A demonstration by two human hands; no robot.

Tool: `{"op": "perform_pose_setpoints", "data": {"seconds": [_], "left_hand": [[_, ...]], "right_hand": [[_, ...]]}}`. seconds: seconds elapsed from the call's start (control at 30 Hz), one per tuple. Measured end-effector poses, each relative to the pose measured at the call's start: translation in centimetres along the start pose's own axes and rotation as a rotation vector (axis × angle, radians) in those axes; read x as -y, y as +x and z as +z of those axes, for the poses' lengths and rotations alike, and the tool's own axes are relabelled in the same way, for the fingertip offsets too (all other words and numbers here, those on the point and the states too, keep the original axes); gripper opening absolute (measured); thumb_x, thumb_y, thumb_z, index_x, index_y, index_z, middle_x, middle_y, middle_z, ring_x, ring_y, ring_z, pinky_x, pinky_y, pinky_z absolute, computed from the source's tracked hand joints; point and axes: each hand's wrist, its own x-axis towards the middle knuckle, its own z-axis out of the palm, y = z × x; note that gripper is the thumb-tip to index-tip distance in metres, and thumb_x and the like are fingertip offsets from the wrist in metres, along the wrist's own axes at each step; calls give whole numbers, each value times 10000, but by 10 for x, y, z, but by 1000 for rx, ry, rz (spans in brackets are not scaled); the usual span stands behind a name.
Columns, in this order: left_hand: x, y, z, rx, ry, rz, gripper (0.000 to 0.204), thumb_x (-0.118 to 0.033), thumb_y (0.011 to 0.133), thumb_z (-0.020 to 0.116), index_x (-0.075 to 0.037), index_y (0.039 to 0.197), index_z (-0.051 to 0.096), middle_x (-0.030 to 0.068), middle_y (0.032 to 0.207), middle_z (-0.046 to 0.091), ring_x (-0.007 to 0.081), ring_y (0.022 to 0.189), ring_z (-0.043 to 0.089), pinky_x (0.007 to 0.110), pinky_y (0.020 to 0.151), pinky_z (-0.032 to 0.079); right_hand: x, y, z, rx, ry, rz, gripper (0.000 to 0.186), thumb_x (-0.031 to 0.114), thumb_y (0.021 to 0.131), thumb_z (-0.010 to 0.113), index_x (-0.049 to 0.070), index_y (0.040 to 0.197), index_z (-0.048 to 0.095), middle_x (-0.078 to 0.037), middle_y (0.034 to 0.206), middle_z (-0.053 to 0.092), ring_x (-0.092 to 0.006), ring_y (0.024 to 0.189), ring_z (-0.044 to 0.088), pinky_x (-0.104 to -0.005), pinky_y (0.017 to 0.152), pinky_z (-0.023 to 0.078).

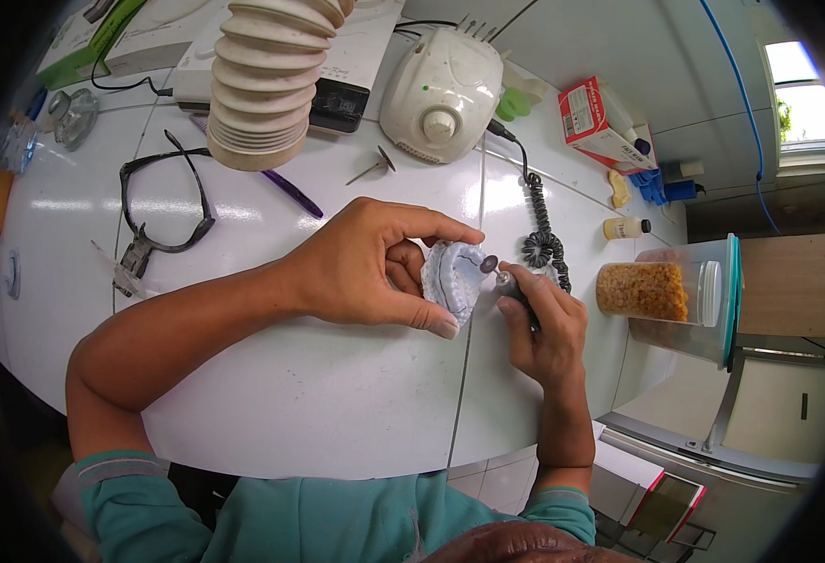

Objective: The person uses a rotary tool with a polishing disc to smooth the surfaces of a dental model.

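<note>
Between the fingers and thumb of my left hand (365,267) is a pale grey dental cast (456,280), its horseshoe of teeth turned toward my left palm. My right hand (551,324) is closed around a dark rotary handpiece (517,298). A small dark disc (489,265) on the handpiece's tip is right at the cast's right edge; whether it touches cannot be made out. From behind the handpiece a coiled black cord (536,211) runs up to a white control unit (440,94) with a round knob.
A ribbed suction hose (267,84) hangs over the table's far side. Black-framed magnifier glasses (164,202), a purple pen (292,194) and a spare mounted disc (375,165) lie nearby. At right stand a jar of orange granules (645,291), a small bottle (626,228) and a red-white box (605,124).
</note>
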Motion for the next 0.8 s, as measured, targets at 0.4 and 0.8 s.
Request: {"op": "perform_pose_setpoints", "data": {"seconds": [0.4,0.8], "left_hand": [[1,1,2,33,-73,14,839,-36,865,957,15,1612,577,160,1445,702,158,1181,783,280,984,668],[10,7,-6,20,-197,-86,891,70,918,868,-50,1666,399,116,1432,513,208,1364,689,349,1163,613]], "right_hand": [[-10,-9,0,-53,122,110,327,43,1018,811,-9,1338,766,-157,983,815,-300,826,815,-364,759,634],[1,-13,0,-125,116,48,317,73,1046,803,-4,1350,758,-160,1011,808,-290,802,798,-373,739,632]]}}
